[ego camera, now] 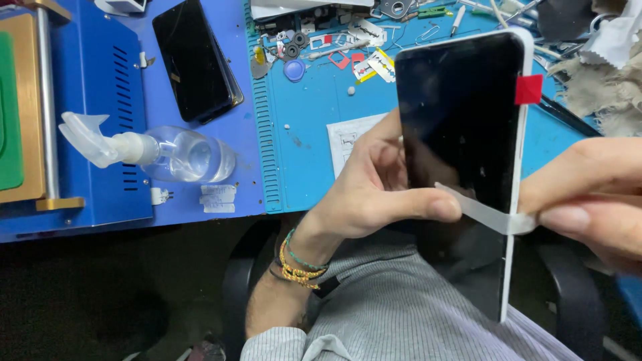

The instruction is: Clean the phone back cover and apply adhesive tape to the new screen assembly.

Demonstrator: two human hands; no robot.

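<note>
My left hand (pixel 374 190) holds a white-framed phone (pixel 461 120) upright over my lap, thumb pressed on its black screen near the lower middle. A red tab (pixel 528 89) sticks out from the phone's right edge. My right hand (pixel 588 194) pinches a thin translucent strip of tape or film (pixel 485 212) that runs from the screen across the phone's right edge. Beaded bracelets circle my left wrist.
A clear spray bottle (pixel 160 154) lies on its side on the blue machine (pixel 100 113) at left. A second dark phone (pixel 194 60) rests on it. The blue work mat (pixel 314 113) holds razor blades, small parts and tools. Grey cloth (pixel 602 80) sits at right.
</note>
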